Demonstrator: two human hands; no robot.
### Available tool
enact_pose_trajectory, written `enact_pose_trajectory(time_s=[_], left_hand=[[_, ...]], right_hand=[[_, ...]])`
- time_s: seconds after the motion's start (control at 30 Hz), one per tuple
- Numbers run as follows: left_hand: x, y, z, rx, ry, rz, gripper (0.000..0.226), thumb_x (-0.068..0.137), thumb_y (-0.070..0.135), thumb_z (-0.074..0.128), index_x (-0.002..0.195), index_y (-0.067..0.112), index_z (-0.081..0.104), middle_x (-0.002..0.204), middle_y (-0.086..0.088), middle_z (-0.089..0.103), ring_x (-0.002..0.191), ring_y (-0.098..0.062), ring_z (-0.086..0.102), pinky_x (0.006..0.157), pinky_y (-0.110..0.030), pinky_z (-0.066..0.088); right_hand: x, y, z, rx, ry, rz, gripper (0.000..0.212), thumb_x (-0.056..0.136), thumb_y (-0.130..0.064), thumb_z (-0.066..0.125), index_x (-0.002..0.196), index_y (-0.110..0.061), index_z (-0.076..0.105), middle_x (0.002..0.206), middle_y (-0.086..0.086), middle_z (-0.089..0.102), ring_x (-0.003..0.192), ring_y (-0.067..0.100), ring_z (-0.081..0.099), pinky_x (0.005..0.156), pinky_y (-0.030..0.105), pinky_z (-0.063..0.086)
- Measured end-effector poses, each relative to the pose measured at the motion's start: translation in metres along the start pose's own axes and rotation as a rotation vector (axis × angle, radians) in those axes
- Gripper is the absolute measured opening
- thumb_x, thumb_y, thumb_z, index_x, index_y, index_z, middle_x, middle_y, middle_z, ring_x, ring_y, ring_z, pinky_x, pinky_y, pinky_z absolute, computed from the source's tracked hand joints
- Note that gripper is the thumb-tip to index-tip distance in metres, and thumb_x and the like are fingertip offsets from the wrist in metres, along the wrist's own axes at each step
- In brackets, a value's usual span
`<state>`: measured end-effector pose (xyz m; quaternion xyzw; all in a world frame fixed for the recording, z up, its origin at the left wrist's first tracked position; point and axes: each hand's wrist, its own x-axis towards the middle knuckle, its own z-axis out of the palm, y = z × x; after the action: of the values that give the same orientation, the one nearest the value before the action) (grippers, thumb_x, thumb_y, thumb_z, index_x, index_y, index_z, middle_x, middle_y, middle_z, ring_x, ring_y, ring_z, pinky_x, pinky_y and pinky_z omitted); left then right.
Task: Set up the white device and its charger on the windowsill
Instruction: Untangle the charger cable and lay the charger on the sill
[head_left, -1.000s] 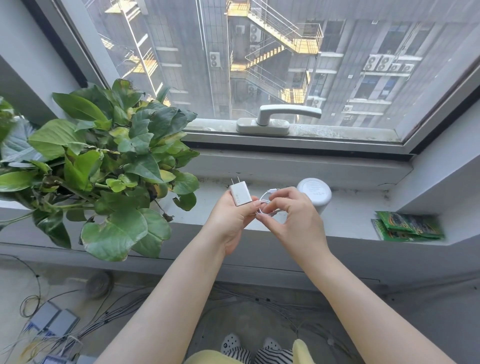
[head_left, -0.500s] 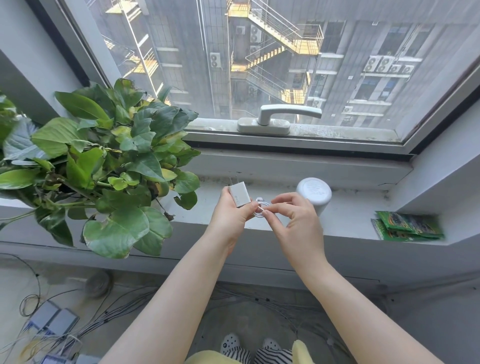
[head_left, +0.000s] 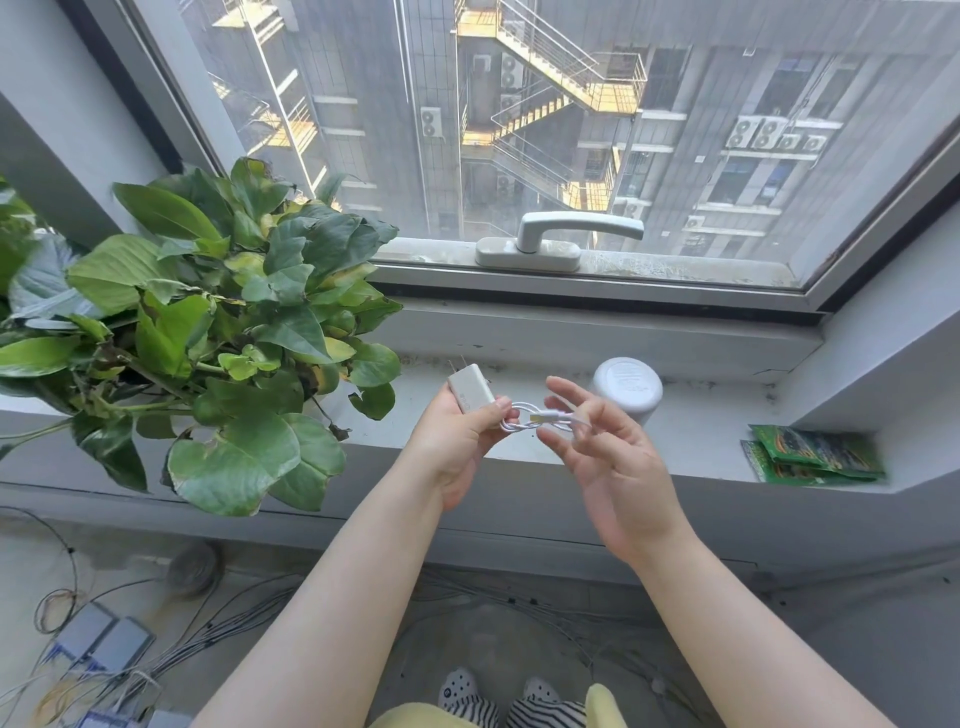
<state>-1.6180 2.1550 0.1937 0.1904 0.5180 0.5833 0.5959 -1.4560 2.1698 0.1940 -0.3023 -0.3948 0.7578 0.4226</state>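
A white round device (head_left: 627, 388) stands upright on the grey windowsill (head_left: 696, 441), just behind my right hand. My left hand (head_left: 457, 436) is closed around a white charger plug (head_left: 470, 395), prongs pointing up and away. A coiled white cable (head_left: 524, 420) with a USB end hangs between the two hands. My right hand (head_left: 602, 441) has its fingers spread, palm facing left, with the cable's USB end lying across the fingertips; a firm grip is not evident.
A large leafy green plant (head_left: 208, 332) fills the sill's left side. Green packets (head_left: 810, 454) lie at the sill's right end. A window handle (head_left: 561, 236) sits above. Loose cables and boxes (head_left: 104, 644) cover the floor below.
My right hand has gone from pinching the coiled cable to spread fingers. The charger plug has tilted and shifted slightly left in my left hand.
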Motion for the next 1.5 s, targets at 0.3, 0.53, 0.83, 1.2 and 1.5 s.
enact_pose_trajectory(time_s=[0.3,0.53,0.83,1.2,1.5], left_hand=[[-0.004,0.012,0.006,-0.082,0.005,0.034,0.016,0.093,-0.003,0.051,0.091,0.012,0.046,0.073,-0.006,0.051,0.055,-0.010,0.058,0.055,-0.019,0.054],[-0.007,0.013,0.010,-0.106,-0.015,0.002,0.015,0.093,0.000,0.052,0.091,0.014,0.047,0.076,-0.003,0.050,0.059,-0.010,0.053,0.054,-0.017,0.052],[-0.014,0.013,0.004,0.184,-0.264,-0.119,0.017,0.091,-0.002,0.055,0.099,0.012,0.048,0.074,-0.002,0.055,0.057,-0.008,0.055,0.066,-0.025,0.054],[-0.009,0.008,0.006,0.151,-0.139,-0.115,0.019,0.094,0.011,0.055,0.110,0.009,0.046,0.088,-0.007,0.063,0.069,-0.021,0.066,0.065,-0.029,0.058],[-0.013,0.004,0.005,-0.067,-0.315,-0.226,0.018,0.095,0.015,0.052,0.109,0.004,0.050,0.101,-0.018,0.062,0.079,-0.024,0.068,0.078,-0.033,0.060]], right_hand=[[0.004,0.003,-0.021,-0.392,-0.030,-0.013,0.029,0.069,0.002,0.036,0.053,-0.005,0.058,0.110,0.015,0.071,0.097,0.024,0.069,0.076,0.031,0.054],[0.006,0.006,-0.016,-0.182,0.070,0.034,0.026,0.075,-0.004,0.065,0.091,-0.010,0.045,0.114,0.017,0.065,0.095,0.023,0.070,0.068,0.027,0.056],[0.011,-0.006,-0.010,-0.409,0.005,-0.049,0.009,0.084,0.006,0.064,0.090,0.000,0.064,0.078,0.007,0.073,0.075,0.012,0.070,0.072,0.019,0.051],[0.002,-0.014,-0.009,-0.559,-0.097,-0.135,0.010,0.081,-0.016,0.071,0.082,-0.024,0.077,0.112,0.003,0.059,0.110,0.018,0.060,0.095,0.036,0.047],[0.013,-0.005,0.003,-0.662,0.160,-0.047,0.016,0.090,-0.024,0.065,0.106,-0.024,0.062,0.095,0.016,0.070,0.078,0.029,0.073,0.070,0.045,0.059]])
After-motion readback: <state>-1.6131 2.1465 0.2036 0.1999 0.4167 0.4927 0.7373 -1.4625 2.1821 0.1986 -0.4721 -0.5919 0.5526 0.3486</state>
